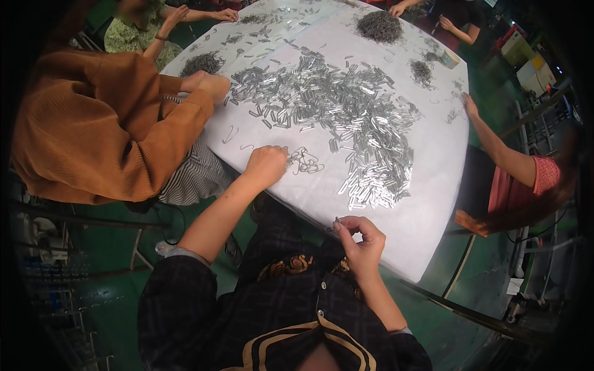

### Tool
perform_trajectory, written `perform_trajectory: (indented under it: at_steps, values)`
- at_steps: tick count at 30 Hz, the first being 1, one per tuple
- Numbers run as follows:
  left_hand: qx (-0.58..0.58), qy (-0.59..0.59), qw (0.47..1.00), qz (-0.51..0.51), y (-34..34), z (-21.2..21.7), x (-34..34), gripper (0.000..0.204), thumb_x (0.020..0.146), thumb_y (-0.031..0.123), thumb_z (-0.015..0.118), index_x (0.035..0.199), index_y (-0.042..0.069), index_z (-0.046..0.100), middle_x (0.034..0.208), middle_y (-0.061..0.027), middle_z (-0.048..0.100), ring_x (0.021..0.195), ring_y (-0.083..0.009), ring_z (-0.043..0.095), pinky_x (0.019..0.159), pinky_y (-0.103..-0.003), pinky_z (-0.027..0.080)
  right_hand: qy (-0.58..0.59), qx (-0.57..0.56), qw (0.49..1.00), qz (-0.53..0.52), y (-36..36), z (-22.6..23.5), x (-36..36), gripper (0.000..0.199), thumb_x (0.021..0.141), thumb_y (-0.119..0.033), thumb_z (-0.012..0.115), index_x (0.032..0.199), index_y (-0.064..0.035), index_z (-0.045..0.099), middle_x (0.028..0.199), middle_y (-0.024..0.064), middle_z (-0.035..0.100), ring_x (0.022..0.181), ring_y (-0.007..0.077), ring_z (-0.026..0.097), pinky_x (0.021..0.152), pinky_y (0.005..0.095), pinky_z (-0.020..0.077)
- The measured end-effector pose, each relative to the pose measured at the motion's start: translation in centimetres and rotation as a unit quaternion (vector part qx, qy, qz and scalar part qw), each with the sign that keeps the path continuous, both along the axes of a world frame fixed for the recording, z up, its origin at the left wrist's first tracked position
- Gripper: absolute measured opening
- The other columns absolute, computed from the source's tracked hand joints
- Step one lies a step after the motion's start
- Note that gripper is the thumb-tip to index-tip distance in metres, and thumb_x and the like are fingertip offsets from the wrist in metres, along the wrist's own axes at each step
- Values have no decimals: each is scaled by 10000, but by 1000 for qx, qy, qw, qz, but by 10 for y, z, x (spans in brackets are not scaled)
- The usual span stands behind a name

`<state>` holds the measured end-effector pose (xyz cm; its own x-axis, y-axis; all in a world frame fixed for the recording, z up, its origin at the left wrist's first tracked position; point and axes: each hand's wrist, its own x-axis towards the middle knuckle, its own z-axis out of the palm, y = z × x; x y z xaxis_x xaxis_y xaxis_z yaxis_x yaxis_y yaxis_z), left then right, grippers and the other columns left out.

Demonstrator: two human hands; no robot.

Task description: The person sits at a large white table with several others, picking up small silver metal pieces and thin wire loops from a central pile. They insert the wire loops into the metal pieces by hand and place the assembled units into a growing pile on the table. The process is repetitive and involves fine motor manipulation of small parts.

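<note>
My left hand [268, 167] rests on the white tabletop with its fingers curled closed at the edge of a small pile of bent wire hooks [305, 162]. Its fingertips are turned away, so what they grip cannot be made out. At the table's near edge, my right hand [364, 242] pinches a small metal piece [337, 224] between thumb and forefinger; its exact shape is too small to tell. Beyond both hands spreads a wide heap of flat, shiny metal strips [365, 133]. A few loose wire hooks [231, 134] lie to the left of my left hand.
Close on my left sits a person in a brown jacket [105, 130], arms on the white table [427, 229]. Another person's arm [501, 148] reaches in from the right. Farther off are dark wire piles [379, 27], a small cup [450, 59] and more people's hands.
</note>
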<state>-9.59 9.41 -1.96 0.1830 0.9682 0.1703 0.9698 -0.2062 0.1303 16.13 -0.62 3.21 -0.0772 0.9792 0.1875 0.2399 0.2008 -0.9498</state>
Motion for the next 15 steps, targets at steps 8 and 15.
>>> perform_trajectory:
  at_steps: [8, 15]
  values:
    - [-8, -151, 989, -9, 1, 21, -2, 161, 755, 4, 585, 892, -9, 670, 816, -162, 651, 804, -364, 629, 732, -433, 505, 13, 10, 1000, -2, 2, -2, 0, 73, 773, -6, 720, 821, 27, 676, 724, 85, 654, 611, 123, 575, 587, 250, 458]
    - [38, -102, 993, 40, -3, 25, -14, 130, 801, -4, 582, 890, -17, 675, 866, -163, 647, 831, -338, 626, 739, -406, 505, 6, 18, 1000, 10, 3, -4, -2, 71, 775, -1, 715, 829, 23, 676, 722, 87, 652, 609, 132, 580, 584, 252, 461]
